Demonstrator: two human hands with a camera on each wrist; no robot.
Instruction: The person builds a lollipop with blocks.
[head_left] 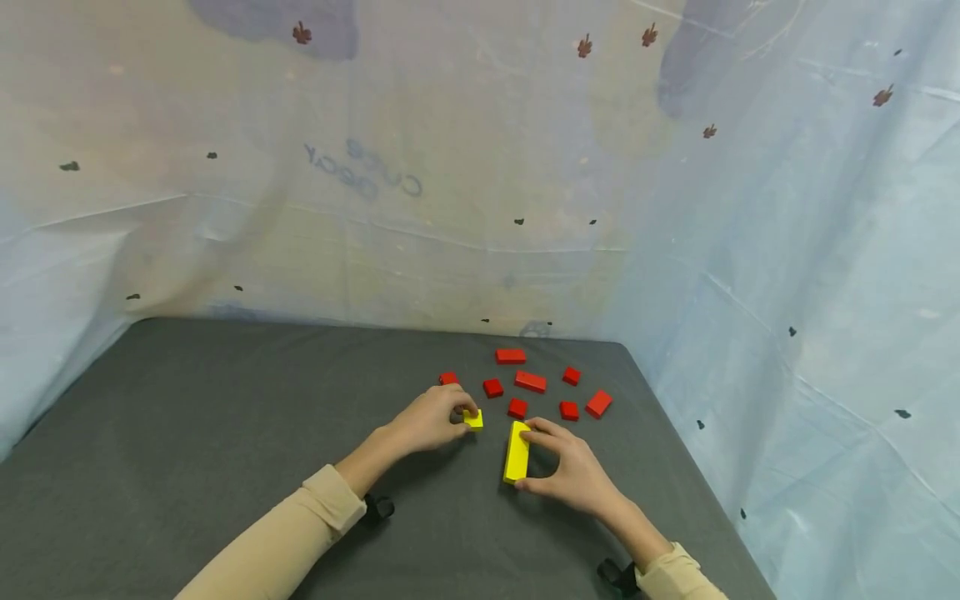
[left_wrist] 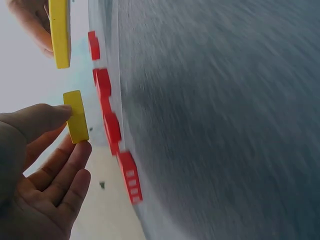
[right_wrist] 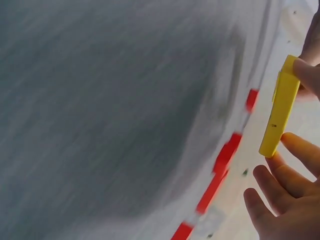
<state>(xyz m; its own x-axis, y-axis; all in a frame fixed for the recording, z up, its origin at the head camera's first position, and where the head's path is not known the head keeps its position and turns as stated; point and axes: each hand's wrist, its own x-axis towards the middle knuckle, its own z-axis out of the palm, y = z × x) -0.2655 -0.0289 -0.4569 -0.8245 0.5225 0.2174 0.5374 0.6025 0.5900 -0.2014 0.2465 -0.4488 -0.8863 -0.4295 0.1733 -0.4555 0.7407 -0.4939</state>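
Between thumb and fingers, my left hand (head_left: 429, 419) pinches a small yellow block (head_left: 473, 420); the left wrist view shows this yellow block (left_wrist: 76, 117) from close by. To its right, my right hand (head_left: 572, 468) grips a longer yellow block (head_left: 517, 452) by its two ends, thumb at the near end and fingertips at the far end. The long yellow block (right_wrist: 281, 107) is held the same way in the right wrist view. The two yellow blocks are apart, both held above the table. Part of the small block is hidden by my left fingers.
Beyond my hands, several red blocks lie scattered, among them a long red block (head_left: 511, 357), another long one (head_left: 531, 382) and a small red cube (head_left: 517, 407). The dark grey table (head_left: 225, 433) ends at a pale hanging sheet (head_left: 450, 167) at the back and right.
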